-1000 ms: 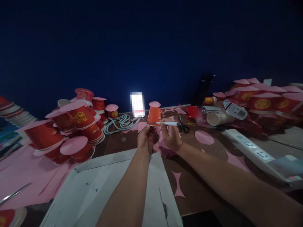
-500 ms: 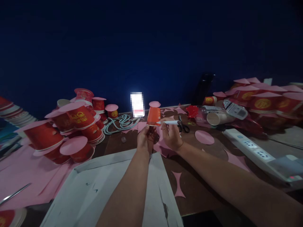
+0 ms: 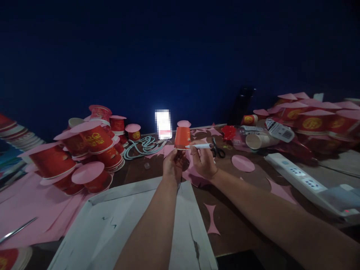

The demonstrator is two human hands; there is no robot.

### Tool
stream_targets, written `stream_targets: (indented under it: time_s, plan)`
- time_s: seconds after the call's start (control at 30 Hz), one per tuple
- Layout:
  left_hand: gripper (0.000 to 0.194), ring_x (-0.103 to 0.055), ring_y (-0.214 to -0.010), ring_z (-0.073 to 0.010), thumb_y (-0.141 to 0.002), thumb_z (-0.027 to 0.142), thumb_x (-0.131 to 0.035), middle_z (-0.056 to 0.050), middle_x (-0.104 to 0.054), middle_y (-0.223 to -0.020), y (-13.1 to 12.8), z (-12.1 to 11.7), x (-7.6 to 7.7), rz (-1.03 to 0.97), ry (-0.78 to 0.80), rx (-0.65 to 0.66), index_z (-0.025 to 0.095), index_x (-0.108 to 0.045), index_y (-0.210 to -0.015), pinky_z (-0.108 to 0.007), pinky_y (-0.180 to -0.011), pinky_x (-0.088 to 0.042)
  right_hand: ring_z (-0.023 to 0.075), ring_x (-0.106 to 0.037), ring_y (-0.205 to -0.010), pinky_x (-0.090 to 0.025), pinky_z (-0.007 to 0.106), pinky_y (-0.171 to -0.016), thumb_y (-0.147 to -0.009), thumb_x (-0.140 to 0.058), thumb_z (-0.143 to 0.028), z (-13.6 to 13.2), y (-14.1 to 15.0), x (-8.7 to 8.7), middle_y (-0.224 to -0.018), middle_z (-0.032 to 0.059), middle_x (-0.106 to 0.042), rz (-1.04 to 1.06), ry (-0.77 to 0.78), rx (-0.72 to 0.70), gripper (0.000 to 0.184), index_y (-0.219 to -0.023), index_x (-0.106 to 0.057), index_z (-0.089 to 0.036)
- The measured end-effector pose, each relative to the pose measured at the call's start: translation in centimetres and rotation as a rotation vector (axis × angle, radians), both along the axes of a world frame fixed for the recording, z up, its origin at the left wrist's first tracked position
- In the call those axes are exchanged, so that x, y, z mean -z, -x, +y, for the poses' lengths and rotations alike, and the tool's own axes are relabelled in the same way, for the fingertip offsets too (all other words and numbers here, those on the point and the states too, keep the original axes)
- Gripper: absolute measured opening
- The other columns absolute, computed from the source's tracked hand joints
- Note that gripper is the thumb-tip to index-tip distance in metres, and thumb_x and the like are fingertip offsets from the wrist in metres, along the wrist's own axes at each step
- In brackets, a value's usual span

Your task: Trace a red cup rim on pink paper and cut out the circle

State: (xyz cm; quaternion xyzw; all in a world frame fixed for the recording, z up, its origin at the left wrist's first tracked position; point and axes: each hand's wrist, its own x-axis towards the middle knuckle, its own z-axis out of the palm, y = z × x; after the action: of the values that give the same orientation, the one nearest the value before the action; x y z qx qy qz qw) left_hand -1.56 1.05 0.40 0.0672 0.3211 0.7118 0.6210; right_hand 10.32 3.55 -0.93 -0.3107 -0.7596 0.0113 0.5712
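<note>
Left hand (image 3: 173,165) grips orange cup (image 3: 182,135) from below, axis near upright, pink disc (image 3: 184,123) on top; right hand (image 3: 204,162) pinches white marker (image 3: 201,146) near level, tip at cup's lower right, contact unclear; cup just beyond left hand, nearer of the 2

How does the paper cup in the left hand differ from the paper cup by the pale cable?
The held cup is in the left hand; the cable cup stands untouched.
The held cup looks bright orange; the cable cup looks darker red and shows a gold emblem.
A white pen in the right hand points at the held cup, not the cable cup.
Shared: both are upside down with a pink paper disc on top.
</note>
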Motion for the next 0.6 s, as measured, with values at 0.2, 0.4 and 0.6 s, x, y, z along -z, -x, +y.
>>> stream_targets:
  time_s: [0.2,0.4,0.6]
  plan:
    - [0.011,-0.063,-0.057,-0.0111,-0.081,0.010,-0.056,-0.005,-0.066,-0.064,-0.02,0.00,0.09,0.029,-0.004,0.001,0.009,-0.064,-0.074,-0.021,-0.058,-0.051,0.0184,-0.057,-0.070,-0.047,0.035,-0.072,-0.094,-0.045,-0.026,-0.08,0.01,-0.20,-0.081,0.0061,-0.062,0.009,0.020,-0.017,0.016,-0.101,-0.058,-0.020]
    - [0.009,-0.064,-0.057,-0.0117,-0.079,0.010,-0.058,-0.006,-0.067,-0.064,-0.03,0.04,0.19,0.024,-0.017,-0.001,0.010,-0.063,-0.073,-0.020,-0.058,-0.050,0.0192,-0.057,-0.072,-0.047,0.037,-0.076,-0.094,-0.044,-0.026,-0.04,0.11,-0.17,-0.077,0.0047,-0.060,0.036,0.005,0.006,0.015,-0.099,-0.057,-0.020]
    - [0.008,-0.063,-0.056,-0.0121,-0.078,0.010,-0.058,-0.006,-0.066,-0.064,-0.06,0.10,0.18,0.018,0.002,-0.022,0.010,-0.063,-0.072,-0.022,-0.059,-0.050,0.0195,-0.057,-0.074,-0.048,0.037,-0.075,-0.094,-0.044,-0.025,0.11,0.11,0.03,-0.084,0.0069,-0.062,0.027,-0.008,0.022,0.015,-0.101,-0.056,-0.020]
